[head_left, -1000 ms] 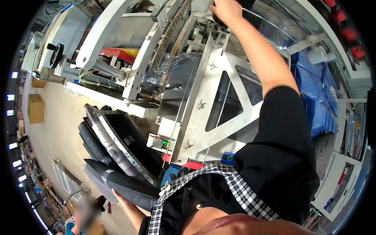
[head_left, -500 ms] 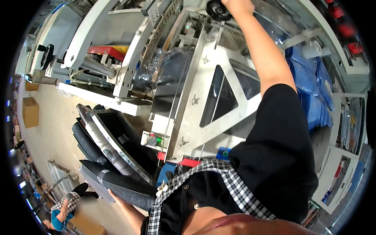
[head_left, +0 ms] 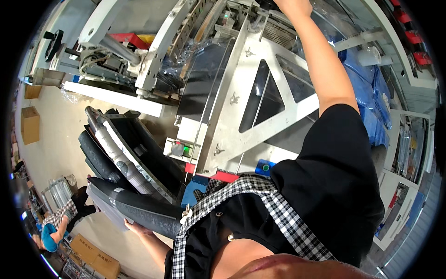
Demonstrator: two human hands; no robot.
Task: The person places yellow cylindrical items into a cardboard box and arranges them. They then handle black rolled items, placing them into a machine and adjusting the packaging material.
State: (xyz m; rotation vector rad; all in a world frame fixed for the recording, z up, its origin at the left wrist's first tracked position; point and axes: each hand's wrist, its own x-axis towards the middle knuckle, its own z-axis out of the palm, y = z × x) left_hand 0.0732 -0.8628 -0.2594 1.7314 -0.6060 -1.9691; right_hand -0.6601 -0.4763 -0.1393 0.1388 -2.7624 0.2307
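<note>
My left hand (head_left: 135,228) is at the lower left, cupped under the end of a long dark grey plastic panel (head_left: 139,211) and holding it against my side. My right arm stretches up and away over a white metal machine frame (head_left: 260,116). My right hand (head_left: 293,6) rests on the machine's top at the very upper edge of the view. Its fingers are cut off there, so its grip is hidden. I am wearing a black top with a black-and-white checked strap.
More dark panels (head_left: 125,153) stand stacked on edge left of the machine. A small control box with a lit green button (head_left: 186,149) is on the frame. Blue plastic bags (head_left: 371,93) lie at the right, cardboard boxes (head_left: 30,123) on the floor, and another person (head_left: 55,225) crouches lower left.
My right hand has slid further up, to the picture's upper edge, and the black round knob seen by it earlier is out of sight. The left hand keeps the panel.
</note>
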